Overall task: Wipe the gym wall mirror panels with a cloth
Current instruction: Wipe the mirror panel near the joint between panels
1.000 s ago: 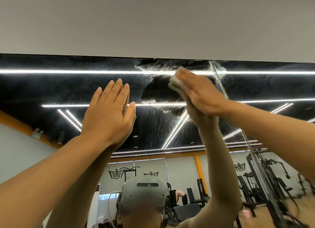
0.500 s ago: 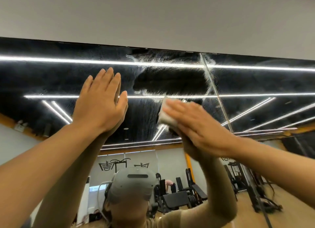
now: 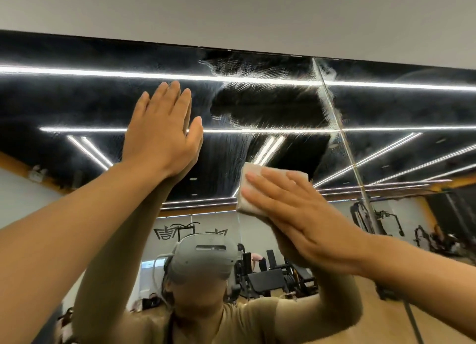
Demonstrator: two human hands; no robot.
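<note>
A wall mirror panel (image 3: 77, 104) fills the view, hazy with streaks and a cleaner dark patch near its top right. A thin vertical seam (image 3: 334, 117) divides it from the adjoining mirror panel (image 3: 412, 106) on the right. My right hand (image 3: 304, 215) presses a folded white cloth (image 3: 247, 189) flat against the glass, just left of the seam and below the clean patch. My left hand (image 3: 162, 132) lies flat on the glass, fingers together and pointing up, holding nothing.
A plain grey wall (image 3: 231, 11) runs above the mirror's top edge. The glass reflects ceiling light strips, gym machines and benches, a wooden floor, and a person wearing a grey headset.
My right hand has slid the cloth down the glass from near the top edge, leaving a cleaner dark patch above. The left hand stays flat on the mirror.
</note>
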